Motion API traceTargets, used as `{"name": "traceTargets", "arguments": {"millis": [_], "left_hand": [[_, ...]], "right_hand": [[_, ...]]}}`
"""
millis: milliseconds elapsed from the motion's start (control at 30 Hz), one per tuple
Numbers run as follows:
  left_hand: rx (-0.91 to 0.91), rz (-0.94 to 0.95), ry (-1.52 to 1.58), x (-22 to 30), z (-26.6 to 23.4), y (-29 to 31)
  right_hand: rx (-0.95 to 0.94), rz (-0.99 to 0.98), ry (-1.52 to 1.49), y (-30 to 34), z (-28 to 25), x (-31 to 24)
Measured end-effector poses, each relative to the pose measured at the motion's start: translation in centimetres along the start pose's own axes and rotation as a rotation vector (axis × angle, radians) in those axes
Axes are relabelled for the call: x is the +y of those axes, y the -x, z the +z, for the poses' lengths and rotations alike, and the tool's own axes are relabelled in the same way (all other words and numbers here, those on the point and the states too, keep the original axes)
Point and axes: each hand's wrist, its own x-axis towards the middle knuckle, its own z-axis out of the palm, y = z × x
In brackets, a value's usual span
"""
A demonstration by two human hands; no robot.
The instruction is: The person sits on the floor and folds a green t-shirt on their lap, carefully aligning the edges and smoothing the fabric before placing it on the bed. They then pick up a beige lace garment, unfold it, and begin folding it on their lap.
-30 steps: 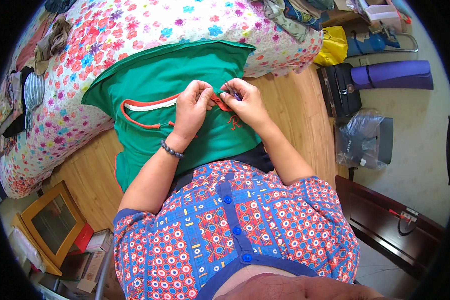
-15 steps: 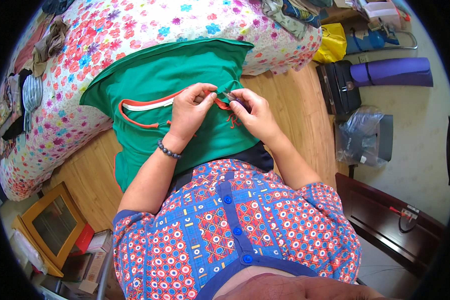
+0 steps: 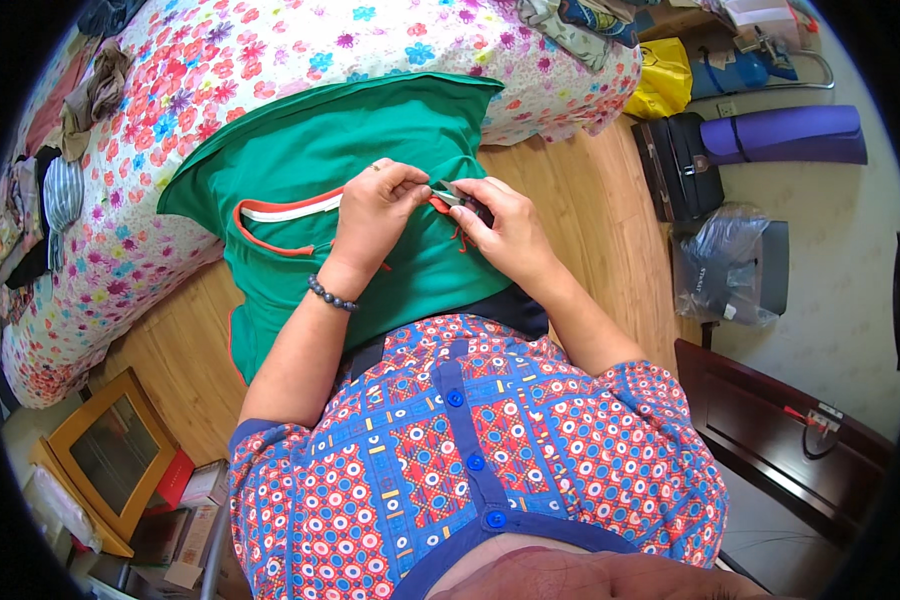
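Note:
A green knit shirt [image 3: 360, 130] with orange neck trim [image 3: 275, 247] lies spread over my lap and up against the bed. My left hand [image 3: 375, 215] is closed in a pinch on the shirt's orange trim, its fingertips at the blades' tips. A pair of small scissors [image 3: 478, 211] with dark handles is held in my right hand [image 3: 515, 232], the metal blades pointing left toward the pinched spot. Orange stitching shows just below the scissors. The exact bit of trim or thread between my left fingers is too small to make out.
A bed with a flowered cover [image 3: 270, 50] stands ahead, with piled clothes [image 3: 65, 195] at its left. On the right are a black case [image 3: 680, 165], a purple rolled mat [image 3: 785, 136] and a dark wooden panel [image 3: 770, 430]. A wooden-framed cabinet [image 3: 115, 455] stands lower left.
The scissors' blades have come up to my left fingertips, and my left hand has shifted slightly left and up. The orange strip between the hands shows less.

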Motion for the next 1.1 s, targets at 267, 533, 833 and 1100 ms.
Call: {"name": "traceTargets", "arguments": {"millis": [267, 533, 833, 1100], "left_hand": [[0.029, 0.080, -0.153, 0.0, 0.1, -0.2], [0.036, 0.113, -0.180, 0.0, 0.0, -0.1], [0.053, 0.127, -0.181, -0.3, 0.1, -0.2], [0.061, 0.134, -0.214, -0.1, 0.2, -0.2]], "right_hand": [[0.009, -0.030, 0.039, 0.0, 0.3, 0.1], [0.033, -0.167, 0.236, -0.3, 0.7, -0.6], [0.026, -0.264, 0.521, -0.8, 1.3, -1.0], [-0.020, -0.274, 0.643, -1.2, 1.2, -1.9]]}}
